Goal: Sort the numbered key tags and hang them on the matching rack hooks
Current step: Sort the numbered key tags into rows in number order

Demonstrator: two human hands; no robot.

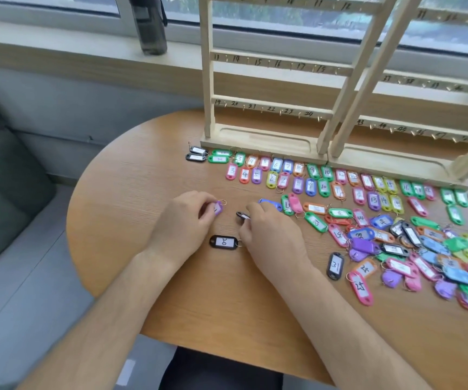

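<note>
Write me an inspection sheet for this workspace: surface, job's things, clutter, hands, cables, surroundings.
Surface: rounded wooden table, set against the window sill.
Job's things: one wooden rack and a second rack at the back, numbered hooks in view bare; sorted tag rows before them; loose tag pile at right; a lying black tag between the hands.
Clutter: nothing seen.
Hands: left hand pinches a purple tag; right hand pinches a small black tag.
Cables: nothing seen.
Surroundings: dark bottle on the sill, window behind, green cushion at left.
</note>
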